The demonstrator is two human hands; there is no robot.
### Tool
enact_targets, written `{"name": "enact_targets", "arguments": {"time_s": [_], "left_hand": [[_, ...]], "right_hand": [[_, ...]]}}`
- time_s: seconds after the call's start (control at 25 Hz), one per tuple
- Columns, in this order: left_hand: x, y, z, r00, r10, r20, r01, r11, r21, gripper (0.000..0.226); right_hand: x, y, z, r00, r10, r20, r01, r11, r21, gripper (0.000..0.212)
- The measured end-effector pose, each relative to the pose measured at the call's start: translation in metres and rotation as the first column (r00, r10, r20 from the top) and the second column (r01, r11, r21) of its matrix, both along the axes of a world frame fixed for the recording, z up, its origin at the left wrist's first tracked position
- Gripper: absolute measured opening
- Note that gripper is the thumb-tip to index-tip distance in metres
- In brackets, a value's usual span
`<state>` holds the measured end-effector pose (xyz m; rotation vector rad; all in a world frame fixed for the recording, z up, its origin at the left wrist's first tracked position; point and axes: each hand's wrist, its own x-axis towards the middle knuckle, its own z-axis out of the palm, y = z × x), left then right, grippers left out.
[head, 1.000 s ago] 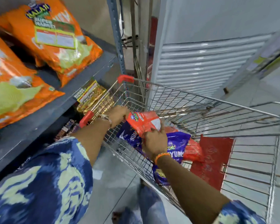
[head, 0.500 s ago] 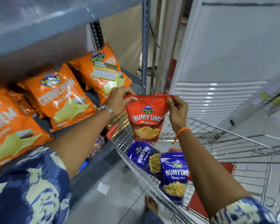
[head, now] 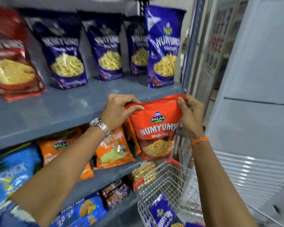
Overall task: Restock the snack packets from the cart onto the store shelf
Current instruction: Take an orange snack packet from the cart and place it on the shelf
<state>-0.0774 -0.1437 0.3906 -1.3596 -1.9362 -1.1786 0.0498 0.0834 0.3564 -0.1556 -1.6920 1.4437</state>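
Red Numyums packet (head: 156,131) hangs upright, long axis vertical — left hand (head: 120,111) and right hand (head: 189,115) fingers pinching its top corners, below-right of the grey shelf (head: 56,110).

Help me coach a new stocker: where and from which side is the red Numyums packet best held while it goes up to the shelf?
Probably by its flat sealed top edge, one hand at each upper corner, as the left hand and right hand do now. The red Numyums packet hangs upright with its bulky filled part below, so pinching the top from both sides keeps the front facing out and spares the contents.
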Motion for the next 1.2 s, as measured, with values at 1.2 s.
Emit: {"name": "enact_targets", "arguments": {"time_s": [1.2], "left_hand": [[-0.122, -0.345, 0.233, 0.732, 0.552, 0.401, -0.681, 0.623, 0.385, 0.030]], "right_hand": [[-0.270, -0.340, 0.243, 0.857, 0.515, -0.022, -0.512, 0.856, 0.074, 0.022]]}}
